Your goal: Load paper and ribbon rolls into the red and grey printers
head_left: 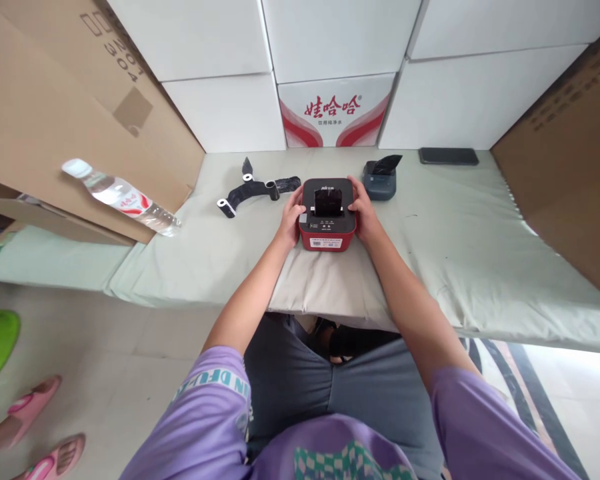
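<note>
Both hands [291,220] [364,215] around red-and-black printer [328,227] on cloth-covered table [455,247]

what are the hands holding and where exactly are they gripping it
Both hands hold the red and black printer by its sides: left hand on its left side, right hand on its right.

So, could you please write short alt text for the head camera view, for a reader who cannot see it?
A seated person's left hand and right hand grip the sides of a red and black box-shaped device on a cloth-covered table. Behind it lie black ribbon spools, a smaller dark device and a phone.
</note>
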A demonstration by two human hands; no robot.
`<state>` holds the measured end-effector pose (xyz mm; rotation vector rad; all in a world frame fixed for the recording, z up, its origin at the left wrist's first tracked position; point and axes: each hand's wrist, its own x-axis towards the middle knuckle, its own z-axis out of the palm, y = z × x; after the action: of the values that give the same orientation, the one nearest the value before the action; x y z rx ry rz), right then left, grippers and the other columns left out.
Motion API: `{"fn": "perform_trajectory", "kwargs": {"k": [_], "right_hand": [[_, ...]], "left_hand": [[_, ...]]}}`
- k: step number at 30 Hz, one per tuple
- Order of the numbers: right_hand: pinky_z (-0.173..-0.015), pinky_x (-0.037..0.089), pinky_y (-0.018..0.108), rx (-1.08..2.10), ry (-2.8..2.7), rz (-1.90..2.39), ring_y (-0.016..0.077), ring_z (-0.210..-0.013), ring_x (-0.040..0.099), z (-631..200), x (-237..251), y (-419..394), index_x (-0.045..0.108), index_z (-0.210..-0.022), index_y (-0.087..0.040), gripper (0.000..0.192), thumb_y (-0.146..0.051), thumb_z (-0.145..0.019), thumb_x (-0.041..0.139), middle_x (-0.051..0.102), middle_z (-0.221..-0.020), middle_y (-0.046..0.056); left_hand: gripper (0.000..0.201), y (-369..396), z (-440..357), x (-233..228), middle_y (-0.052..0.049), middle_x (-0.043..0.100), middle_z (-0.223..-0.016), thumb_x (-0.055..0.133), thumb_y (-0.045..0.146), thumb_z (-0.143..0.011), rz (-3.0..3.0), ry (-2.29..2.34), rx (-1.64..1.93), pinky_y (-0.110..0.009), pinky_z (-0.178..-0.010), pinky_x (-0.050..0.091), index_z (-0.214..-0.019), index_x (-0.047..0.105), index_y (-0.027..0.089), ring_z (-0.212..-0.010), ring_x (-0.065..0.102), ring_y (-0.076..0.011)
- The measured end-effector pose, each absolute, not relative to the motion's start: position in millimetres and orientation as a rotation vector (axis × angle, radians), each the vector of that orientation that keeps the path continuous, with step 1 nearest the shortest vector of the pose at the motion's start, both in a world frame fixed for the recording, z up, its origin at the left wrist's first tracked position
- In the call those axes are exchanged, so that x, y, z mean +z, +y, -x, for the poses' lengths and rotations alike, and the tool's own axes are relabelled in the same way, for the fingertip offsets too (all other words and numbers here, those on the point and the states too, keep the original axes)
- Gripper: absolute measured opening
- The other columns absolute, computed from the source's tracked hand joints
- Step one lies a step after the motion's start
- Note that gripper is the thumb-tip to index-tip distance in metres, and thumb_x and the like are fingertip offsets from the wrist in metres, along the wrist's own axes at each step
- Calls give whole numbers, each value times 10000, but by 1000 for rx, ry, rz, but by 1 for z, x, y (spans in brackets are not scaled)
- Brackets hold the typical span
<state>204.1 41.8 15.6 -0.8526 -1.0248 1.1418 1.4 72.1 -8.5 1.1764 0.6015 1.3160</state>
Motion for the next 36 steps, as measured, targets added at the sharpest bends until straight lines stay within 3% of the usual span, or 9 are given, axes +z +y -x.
{"fn": "perform_trajectory", "kwargs": {"k": [8,11,13,15,17,19,22,29,36], "right_hand": [[-1271,428,518,1094,-1073,957,305,-1416,567,-203,24,42,500,-1414,-274,852,-383,-570,548,639,-1481,60],[-1297,404,576,1158,-1137,1157,324,-1462,548,-212,43,21,505,-1452,-261,815,-366,-647,578,632,-1523,69],[-1303,398,591,1219,-1287,1241,335,-1513,518,-216,54,-3,471,-1533,-264,814,-380,-748,653,597,-1581,80],[-1308,410,562,1182,-1539,1141,342,-1562,482,-217,59,-29,378,-1624,-267,934,-453,-795,768,521,-1662,101],[-1300,420,574,974,-1684,1093,378,-1576,464,-212,59,-46,327,-1655,-248,1123,-542,-729,891,479,-1683,151],[-1289,425,596,773,-1672,1115,405,-1542,504,-206,56,-49,394,-1614,-214,1129,-613,-698,921,523,-1630,193],[-1239,472,609,624,-1614,1177,415,-1448,598,-202,57,-26,487,-1548,-214,1053,-699,-707,894,614,-1546,194],[-1223,495,592,451,-1603,1209,423,-1447,608,-216,56,60,417,-1615,-213,1193,-827,-675,820,608,-1575,200],[-1216,508,590,487,-1536,1247,391,-1373,661,-216,26,84,457,-1567,-215,1094,-757,-691,827,660,-1513,182]], "left_hand": [[632,65,-1,-3,-86,662,-1558,750,527,-750,-1204,640,1333,-498,-1290,406,-1322,706,264,-1559,514,-357],[585,47,3,1,-88,688,-1525,739,557,-803,-1187,782,1362,-517,-1314,385,-1298,718,247,-1540,538,-355],[560,28,5,3,-77,673,-1547,713,538,-861,-1176,844,1336,-521,-1331,371,-1345,706,256,-1552,529,-343],[569,10,5,4,-32,628,-1605,681,500,-891,-1216,820,1295,-509,-1354,350,-1425,672,304,-1592,484,-321],[589,-2,2,5,12,611,-1622,633,446,-897,-1264,789,1267,-501,-1379,319,-1477,644,343,-1627,436,-302],[610,-1,-5,10,37,621,-1608,588,389,-882,-1284,777,1268,-495,-1388,307,-1490,637,359,-1646,405,-287],[605,23,-18,23,43,651,-1570,559,338,-857,-1239,774,1316,-471,-1355,363,-1453,660,347,-1627,435,-280],[512,106,-48,43,23,759,-1381,510,278,-850,-1177,813,1393,-381,-1230,485,-1311,733,272,-1414,637,-250],[457,132,-58,16,7,746,-1406,557,326,-861,-1138,813,1393,-377,-1286,411,-1281,728,270,-1477,584,-252]]}}
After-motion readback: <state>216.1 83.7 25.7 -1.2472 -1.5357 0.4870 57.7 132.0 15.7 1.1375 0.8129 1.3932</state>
